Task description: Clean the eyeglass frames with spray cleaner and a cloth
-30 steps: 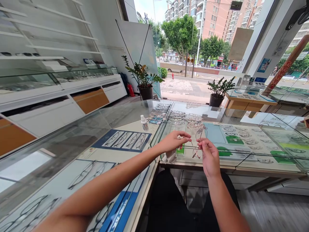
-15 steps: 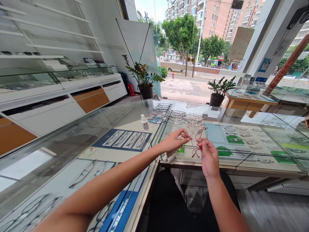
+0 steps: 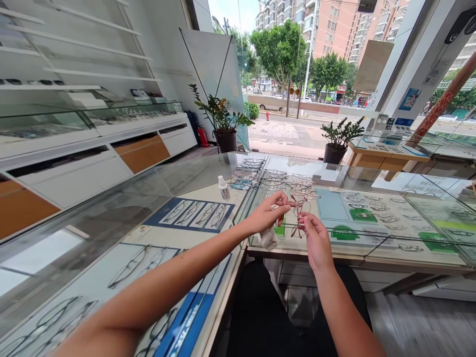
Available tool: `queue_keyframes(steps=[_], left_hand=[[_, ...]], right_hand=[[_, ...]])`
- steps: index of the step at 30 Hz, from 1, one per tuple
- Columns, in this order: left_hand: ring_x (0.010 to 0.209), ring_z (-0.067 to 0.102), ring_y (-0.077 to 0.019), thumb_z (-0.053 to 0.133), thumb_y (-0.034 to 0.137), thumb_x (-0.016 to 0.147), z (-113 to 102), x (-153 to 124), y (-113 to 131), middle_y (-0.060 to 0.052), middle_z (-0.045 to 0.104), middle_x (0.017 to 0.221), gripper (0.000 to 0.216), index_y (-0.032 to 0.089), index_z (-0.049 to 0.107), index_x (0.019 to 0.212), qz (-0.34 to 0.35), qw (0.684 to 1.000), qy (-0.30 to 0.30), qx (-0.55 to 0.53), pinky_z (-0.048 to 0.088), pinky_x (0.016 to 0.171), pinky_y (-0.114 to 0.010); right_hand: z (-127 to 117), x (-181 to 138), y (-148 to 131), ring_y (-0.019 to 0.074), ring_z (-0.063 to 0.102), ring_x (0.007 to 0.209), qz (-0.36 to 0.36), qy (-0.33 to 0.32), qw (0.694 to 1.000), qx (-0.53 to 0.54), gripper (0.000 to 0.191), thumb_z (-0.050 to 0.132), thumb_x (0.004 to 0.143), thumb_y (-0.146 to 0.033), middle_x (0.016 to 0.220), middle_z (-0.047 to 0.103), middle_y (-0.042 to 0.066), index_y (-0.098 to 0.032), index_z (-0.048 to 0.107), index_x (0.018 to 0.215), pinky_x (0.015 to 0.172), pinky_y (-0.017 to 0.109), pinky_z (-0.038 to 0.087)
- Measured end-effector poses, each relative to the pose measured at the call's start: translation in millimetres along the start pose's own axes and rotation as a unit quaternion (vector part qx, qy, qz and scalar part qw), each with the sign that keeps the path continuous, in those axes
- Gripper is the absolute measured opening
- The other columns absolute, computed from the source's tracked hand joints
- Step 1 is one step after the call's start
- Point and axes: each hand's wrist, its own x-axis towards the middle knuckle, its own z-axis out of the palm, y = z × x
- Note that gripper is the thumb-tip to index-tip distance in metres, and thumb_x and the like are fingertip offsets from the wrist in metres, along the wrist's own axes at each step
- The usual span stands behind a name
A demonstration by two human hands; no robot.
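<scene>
My right hand (image 3: 317, 240) pinches a pair of thin-framed reddish eyeglasses (image 3: 296, 231) above the glass counter. The glasses are turned on edge, with the tips of the temples pointing down. My left hand (image 3: 272, 212) is closed on a crumpled white cloth (image 3: 268, 239), which hangs below the palm. One finger of that hand reaches to the glasses; whether it presses on a lens is too small to tell. Behind the left hand, a small white bottle (image 3: 223, 188) stands on the counter.
Rows of eyeglasses (image 3: 275, 174) lie at the counter's far corner. More frames (image 3: 213, 214) are on a blue-edged display panel to the left. Two potted plants (image 3: 225, 141) stand beyond the counter, and my legs (image 3: 256, 307) are below its front edge.
The glasses have turned and shifted slightly left in my right hand. My left hand's finger has stretched out toward them, and the cloth now hangs in fuller view.
</scene>
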Motion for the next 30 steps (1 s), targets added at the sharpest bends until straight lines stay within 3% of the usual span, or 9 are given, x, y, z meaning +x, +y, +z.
queue_keyframes(steps=[5, 9, 14, 17, 22, 26, 30], left_hand=[[0.051, 0.051, -0.006, 0.069, 0.048, 0.085, -2.2, 1.0, -1.1, 0.002, 0.065, 0.086, 0.039, 0.022, 0.041, 0.087, -0.005, 1.0, -0.01, -0.026, 0.043, 0.055, -0.025], [0.049, 0.052, -0.0077, 0.069, 0.048, 0.086, 0.0, -0.5, 0.9, 0.006, 0.058, 0.07, 0.038, 0.022, 0.042, 0.088, 0.006, 0.999, -0.02, -0.04, 0.041, 0.054, -0.024], [0.049, 0.051, -0.0062, 0.07, 0.047, 0.087, 3.7, -3.4, 3.5, -0.002, 0.069, 0.085, 0.039, 0.021, 0.041, 0.088, 0.003, 0.998, -0.023, -0.063, 0.039, 0.054, -0.024], [0.048, 0.051, -0.0068, 0.071, 0.046, 0.086, 2.8, -1.8, 1.7, -0.001, 0.069, 0.083, 0.039, 0.022, 0.041, 0.088, 0.003, 0.997, -0.019, -0.071, 0.037, 0.054, -0.024], [0.044, 0.045, -0.0061, 0.067, 0.044, 0.083, -6.4, 6.2, -4.3, 0.002, 0.068, 0.073, 0.035, 0.022, 0.04, 0.084, 0.011, 0.996, 0.029, -0.083, 0.035, 0.053, -0.024], [0.043, 0.044, -0.0058, 0.065, 0.044, 0.079, -20.1, 13.8, -13.0, -0.003, 0.074, 0.083, 0.034, 0.022, 0.04, 0.082, -0.018, 0.993, 0.071, -0.094, 0.029, 0.049, -0.023], [0.041, 0.039, -0.0055, 0.064, 0.043, 0.074, -36.2, 19.9, -31.2, -0.004, 0.072, 0.075, 0.031, 0.021, 0.042, 0.078, -0.05, 0.989, 0.097, -0.099, 0.026, 0.046, -0.023]], right_hand=[[-1.5, 1.8, 0.5, 0.0217, 0.064, 0.098, 0.032, -0.003, 0.999, 0.017, 0.039, 0.086, 0.071, -0.06, 0.102, 0.075, 0.006, -0.023, 0.074, 0.077, 0.092, 0.035, 0.049], [0.0, 0.3, 0.2, 0.0197, 0.065, 0.089, 0.064, -0.022, 0.997, 0.033, 0.039, 0.088, 0.069, -0.058, 0.095, 0.076, 0.004, -0.023, 0.072, 0.074, 0.085, 0.033, 0.051], [4.8, -1.8, 2.5, 0.0192, 0.065, 0.089, 0.103, -0.075, 0.991, 0.052, 0.042, 0.091, 0.067, -0.057, 0.094, 0.076, 0.004, -0.022, 0.069, 0.07, 0.084, 0.032, 0.051], [5.9, -2.2, 4.6, 0.0174, 0.066, 0.086, 0.121, -0.082, 0.986, 0.075, 0.039, 0.092, 0.068, -0.054, 0.096, 0.076, 0.003, -0.022, 0.069, 0.071, 0.083, 0.031, 0.052], [5.7, -0.3, 0.5, 0.0163, 0.066, 0.086, 0.128, -0.092, 0.982, 0.101, 0.037, 0.091, 0.069, -0.052, 0.099, 0.076, 0.004, -0.022, 0.07, 0.072, 0.082, 0.03, 0.053], [6.5, 3.7, -9.3, 0.019, 0.068, 0.094, 0.106, -0.108, 0.985, 0.078, 0.035, 0.089, 0.072, -0.052, 0.109, 0.077, 0.007, -0.023, 0.07, 0.072, 0.085, 0.032, 0.054], [7.9, 8.1, -15.7, 0.017, 0.066, 0.088, 0.093, -0.114, 0.988, 0.053, 0.034, 0.089, 0.072, -0.053, 0.106, 0.077, 0.007, -0.024, 0.07, 0.071, 0.081, 0.031, 0.053]])
